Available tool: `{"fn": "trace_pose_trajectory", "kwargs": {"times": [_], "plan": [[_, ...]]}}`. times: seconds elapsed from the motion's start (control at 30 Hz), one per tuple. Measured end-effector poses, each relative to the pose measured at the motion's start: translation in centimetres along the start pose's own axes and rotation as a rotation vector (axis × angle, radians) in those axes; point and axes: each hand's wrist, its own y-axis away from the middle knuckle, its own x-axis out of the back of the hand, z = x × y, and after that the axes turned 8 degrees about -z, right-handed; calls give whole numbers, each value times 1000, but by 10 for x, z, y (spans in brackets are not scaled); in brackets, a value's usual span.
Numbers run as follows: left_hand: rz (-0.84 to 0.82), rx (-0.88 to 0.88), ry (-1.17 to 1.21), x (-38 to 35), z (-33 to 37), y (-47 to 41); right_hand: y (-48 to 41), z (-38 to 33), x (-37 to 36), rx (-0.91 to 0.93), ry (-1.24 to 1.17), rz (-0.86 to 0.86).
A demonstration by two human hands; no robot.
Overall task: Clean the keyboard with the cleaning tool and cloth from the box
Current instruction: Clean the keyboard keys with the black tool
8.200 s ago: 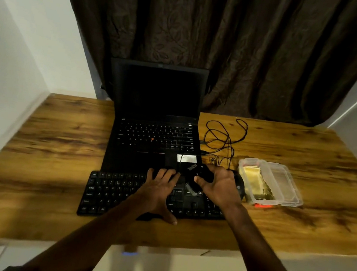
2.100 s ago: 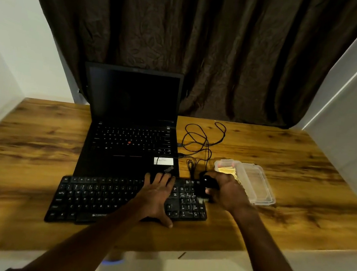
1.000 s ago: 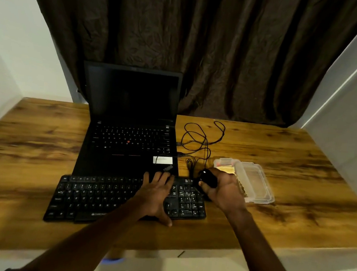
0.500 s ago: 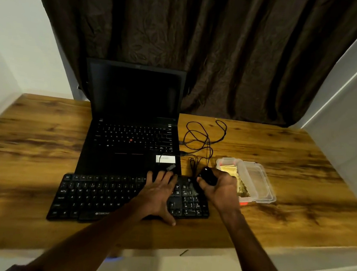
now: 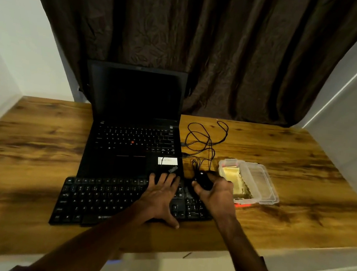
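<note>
Black plastic keyboard (image 5: 103,198), full-size with pale legends: lies parallel to the near edge of the brown wood-grain worktop (image 5: 39,141), about midway along that edge, its far side right against the front of the laptop.

Left hand (image 5: 159,197): lies palm-down on the right half of the keyboard, fingers (image 5: 169,179) straight and slightly spread, thumb at the keyboard's near rim. It holds nothing.

Right hand (image 5: 217,195): over the keyboard's right end, fingers curled round the small black rounded cleaning tool (image 5: 204,179). The tool is too dark to show detail.

Clear plastic rectangular box (image 5: 256,184) with a red clip at its near end: stands just right of the right hand, toward the worktop's right half.

Pale yellow folded cloth (image 5: 233,177): lies inside the box, in its left part.

Black open laptop (image 5: 133,130), screen dark, red dot among its keys: stands behind the keyboard, toward the far edge. A white rectangular sticker (image 5: 167,161) sits on its palm rest.

Thin black cable (image 5: 204,138): lies in loose loops on the worktop between the laptop and the box.

Dark brown crinkled fabric curtain (image 5: 206,38): hangs behind the far edge.
</note>
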Motion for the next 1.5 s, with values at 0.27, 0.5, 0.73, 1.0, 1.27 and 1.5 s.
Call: {"fn": "trace_pose_trajectory", "kwargs": {"times": [0.27,0.5,0.73,1.0,1.27,1.5], "plan": [[-5,14,10,0,1,1,5,-3,-9,-4,123,-8],[-3,8,11,1,0,2,8,4,1,5,15,31],[-7,11,26,1,2,4,11,3,-2,-32,91,6],[-8,21,18,4,4,5,4,12,1,-49,7,32],[-27,33,6,3,4,3,15,-1,1,40,57,28],[-3,23,15,1,2,3,8,11,10,-17,-9,17]]}}
